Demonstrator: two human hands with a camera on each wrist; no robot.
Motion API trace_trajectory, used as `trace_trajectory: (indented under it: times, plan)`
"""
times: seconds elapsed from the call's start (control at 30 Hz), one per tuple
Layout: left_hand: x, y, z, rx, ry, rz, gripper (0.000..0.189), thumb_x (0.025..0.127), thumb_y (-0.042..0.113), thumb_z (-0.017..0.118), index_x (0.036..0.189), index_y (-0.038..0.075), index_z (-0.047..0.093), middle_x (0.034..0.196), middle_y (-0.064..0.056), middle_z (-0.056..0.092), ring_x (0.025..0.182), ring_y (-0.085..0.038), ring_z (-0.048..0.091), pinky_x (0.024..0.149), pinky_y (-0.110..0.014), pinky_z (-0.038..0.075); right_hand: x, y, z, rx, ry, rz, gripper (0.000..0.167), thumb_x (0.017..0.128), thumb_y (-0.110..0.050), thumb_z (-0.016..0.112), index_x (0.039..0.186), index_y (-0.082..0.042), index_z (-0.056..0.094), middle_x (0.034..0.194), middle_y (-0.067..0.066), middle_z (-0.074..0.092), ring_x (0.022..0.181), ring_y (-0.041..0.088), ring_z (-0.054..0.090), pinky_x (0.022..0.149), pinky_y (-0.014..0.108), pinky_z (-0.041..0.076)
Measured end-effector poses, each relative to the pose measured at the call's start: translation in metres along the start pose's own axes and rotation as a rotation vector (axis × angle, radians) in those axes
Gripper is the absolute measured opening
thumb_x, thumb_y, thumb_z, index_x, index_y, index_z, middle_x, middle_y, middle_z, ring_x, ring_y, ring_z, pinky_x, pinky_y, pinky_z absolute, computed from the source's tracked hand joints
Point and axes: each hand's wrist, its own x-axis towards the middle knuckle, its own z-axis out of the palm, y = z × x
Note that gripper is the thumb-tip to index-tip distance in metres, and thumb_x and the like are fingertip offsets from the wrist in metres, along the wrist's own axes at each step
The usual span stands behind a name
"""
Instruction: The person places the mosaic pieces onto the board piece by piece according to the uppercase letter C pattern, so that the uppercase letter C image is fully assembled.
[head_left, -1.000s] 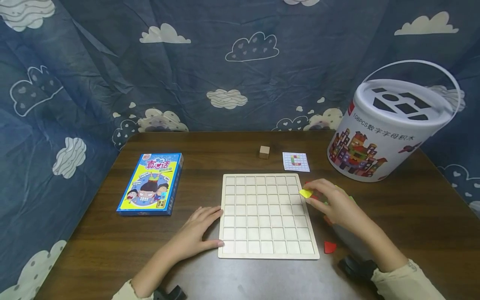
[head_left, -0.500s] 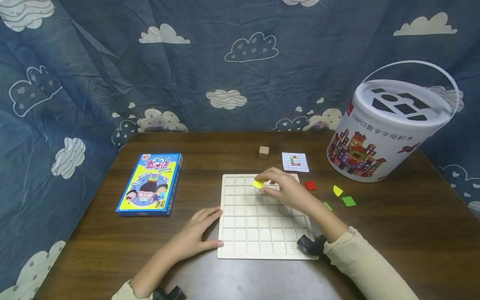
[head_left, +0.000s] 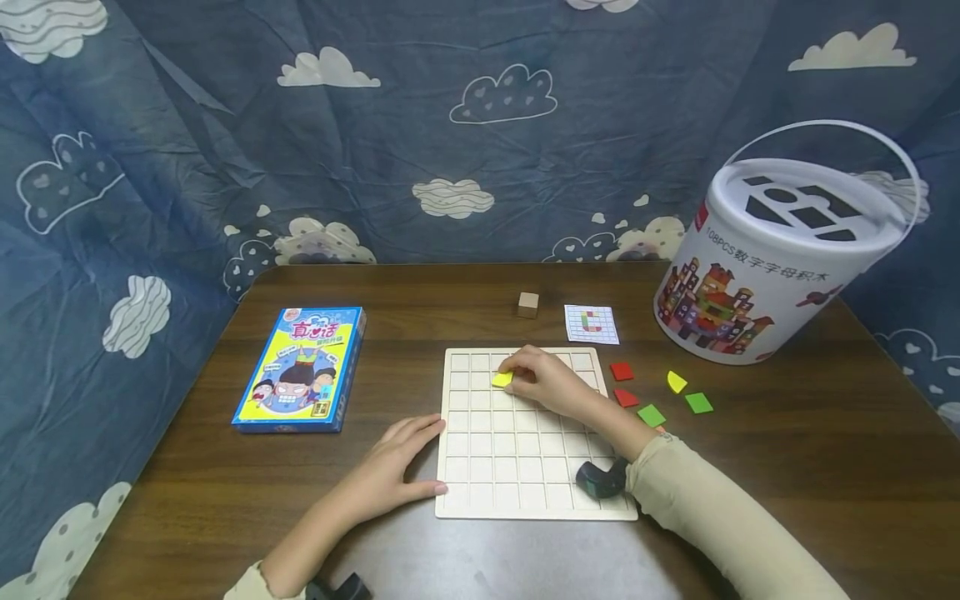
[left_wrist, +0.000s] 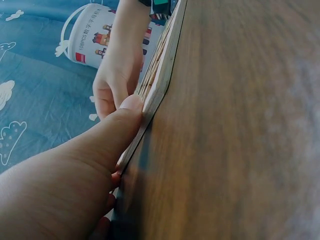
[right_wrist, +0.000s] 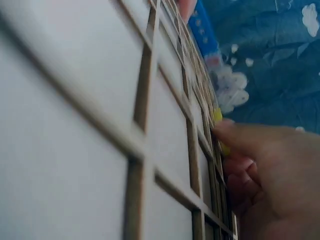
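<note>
Since the right grip [head_left: 546, 383] came left over the board [head_left: 480, 471], the yellow tile [head_left: 501, 380] pinched at its fingertips looks nearly placed, while the left grip [head_left: 386, 465], fingers extended, touches the board's edge

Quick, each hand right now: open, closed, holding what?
Left hand: open, touching the left edge of the gridded board.
Right hand: holding a yellow piece.

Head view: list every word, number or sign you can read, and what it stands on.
"108PCS数字字母积木": white bucket.
"真心话": blue-and-yellow box.
Too small or blurred to read: the box's smaller print, the bucket's red label.
Grid card: coloured pattern, no readable words.
Wooden board, yellow piece: no visible lettering.
</note>
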Motion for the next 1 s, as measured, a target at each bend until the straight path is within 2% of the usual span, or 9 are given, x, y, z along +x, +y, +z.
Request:
trace_trajectory:
  times: [0.13,0.3,0.53,0.67,0.87,1.0]
  plan:
    - [0.0,0.0,0.0,0.0,-0.001,0.004,0.079,0.076,0.058,0.059,0.138,0.015,0.037,0.14,0.0,0.034,0.127,-0.017,0.026,0.098,-0.044,0.029,0.0,0.002,0.001,-0.012,-0.017,0.009,0.023,0.082,-0.008,0.065,0.105,-0.011,0.065,0.097,0.002,0.05,0.078,0.014,0.045,0.067,0.027,0.043]
    - [0.0,0.001,0.0,0.0,-0.004,0.0,0.079,0.076,0.057,0.06,0.138,0.015,0.037,0.14,0.0,0.034,0.127,-0.018,0.026,0.099,-0.044,0.028,0.0,0.002,0.001,-0.024,-0.038,-0.001,0.029,0.083,-0.007,0.062,0.111,-0.014,0.063,0.097,0.003,0.048,0.077,0.015,0.042,0.066,0.027,0.041]
    - [0.0,0.0,-0.001,0.001,-0.005,0.0,0.079,0.076,0.057,0.06,0.138,0.015,0.037,0.14,0.0,0.034,0.127,-0.019,0.026,0.099,-0.044,0.028,-0.001,0.0,-0.001,-0.055,-0.046,0.015,0.023,0.085,-0.011,0.062,0.108,-0.014,0.064,0.104,0.003,0.048,0.078,0.015,0.045,0.069,0.028,0.042]
    - [0.001,0.0,-0.001,0.004,-0.003,0.004,0.079,0.076,0.058,0.059,0.138,0.015,0.037,0.14,0.0,0.034,0.127,-0.019,0.027,0.099,-0.044,0.028,-0.001,-0.001,-0.003,-0.047,-0.065,0.035,0.025,0.085,-0.014,0.063,0.11,-0.013,0.063,0.106,0.003,0.048,0.079,0.015,0.046,0.07,0.029,0.043]
    - [0.001,-0.001,0.0,0.008,0.003,0.015,0.078,0.076,0.058,0.059,0.138,0.015,0.037,0.14,-0.001,0.035,0.126,-0.02,0.027,0.098,-0.045,0.028,-0.009,-0.006,-0.015,0.077,-0.096,0.048,0.038,0.086,-0.018,0.062,0.122,-0.007,0.054,0.108,0.007,0.05,0.093,0.019,0.049,0.08,0.034,0.043]
    - [0.001,0.0,0.0,0.008,-0.002,0.012,0.079,0.076,0.058,0.058,0.138,0.014,0.036,0.14,0.0,0.034,0.127,-0.019,0.027,0.099,-0.045,0.027,-0.02,-0.014,-0.031,0.127,-0.058,0.023,0.044,0.086,-0.018,0.062,0.126,-0.005,0.05,0.119,0.009,0.049,0.106,0.027,0.049,0.088,0.04,0.041]
